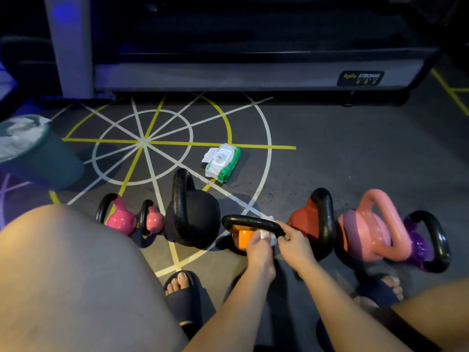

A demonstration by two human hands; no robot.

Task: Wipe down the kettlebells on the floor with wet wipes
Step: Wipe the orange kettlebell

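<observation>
On the floor (330, 161) just ahead of your feet: orange kettlebell (242, 237), mid-row, standing between the large black kettlebell (198, 217) and the red kettlebell (302, 217). It appears to be the one being worked on.

Hands:
- Left hand (257, 247): fingers curled round a bunched white wet wipe (266, 235) and pressing it in under the black handle (250, 222), against the orange body.
- Right hand (295, 241): fingertips pinched on the right-hand corner of that handle, apparently steadying it. A bit of white shows past the handle too (probably a loose tail of the same wipe; can't be sure).

Handling, as judgement:
- Kettlebell: rigid, dense, heavy for its size. The orange coat looks glossy, so expect it to go slick once wet. Don't grip the ball.
- Take hold on the handle, fingers wrapped right round the top bar; your present pinch will do for steadying but likely not for lifting or tipping.
- To reach the underside, rock it on its base by the handle. The neighbours stand close, so tip it toward you.
- Wipe: soft, limp, light, and it bunches. Spread it flat over your fingers for the ball and wrap it round the bar for the handle.

Supply: pack of wet wipes (223, 161) lies lid open, farther out on the floor markings and well apart from the row.
</observation>
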